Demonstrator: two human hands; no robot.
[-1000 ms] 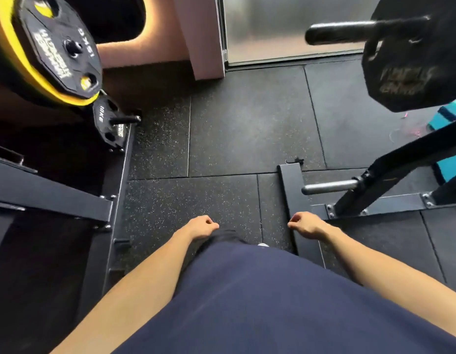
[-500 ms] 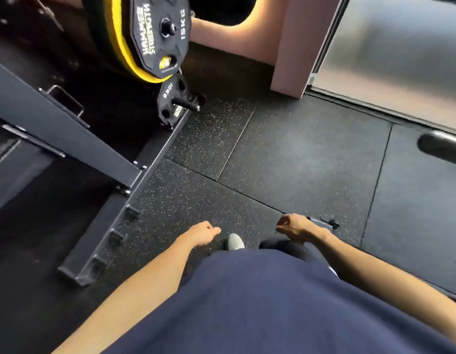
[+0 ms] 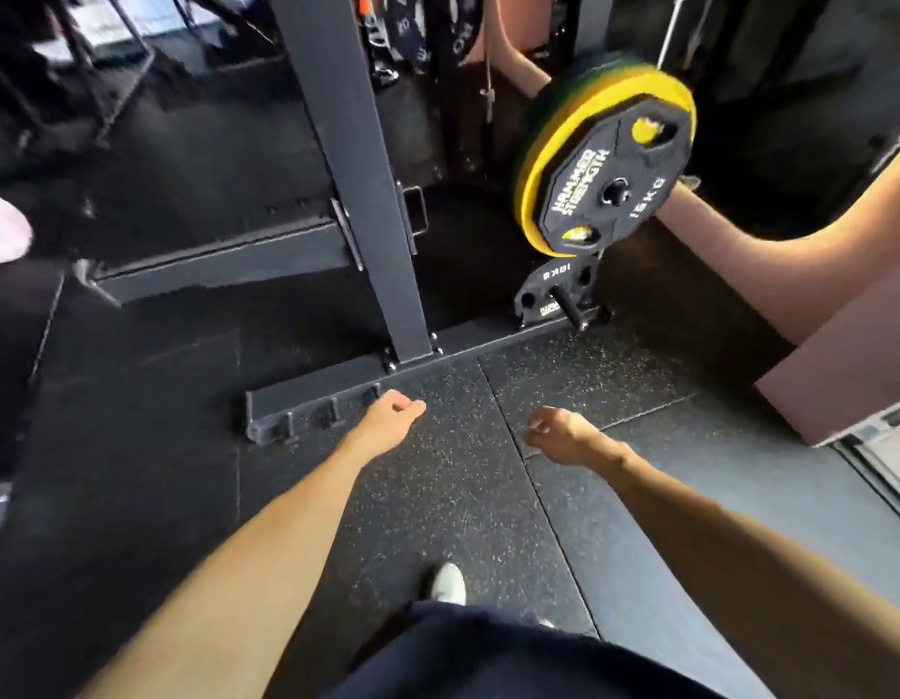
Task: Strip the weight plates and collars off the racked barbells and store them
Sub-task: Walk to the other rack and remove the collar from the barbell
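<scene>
A black 15 kg plate (image 3: 609,191) sits outermost on a bar end at upper right, with a yellow plate (image 3: 531,174) and a greenish one behind it. Below them a small black 10 kg plate (image 3: 548,290) hangs on a low peg by the rack's base. My left hand (image 3: 395,413) hangs in front of me with loosely curled fingers and holds nothing. My right hand (image 3: 558,436) is the same, a short way to its right. Both hands are well below and in front of the plates, apart from them.
A dark rack upright (image 3: 352,169) rises from a floor rail (image 3: 337,391) just beyond my left hand. More plates (image 3: 427,27) hang at the top behind the rack. A pink wall base (image 3: 841,365) stands at right. My white shoe (image 3: 447,582) is on the speckled rubber floor.
My view has swung left toward the rack: the plates moved from upper left to upper right. Both hands stay empty and have spread a little apart.
</scene>
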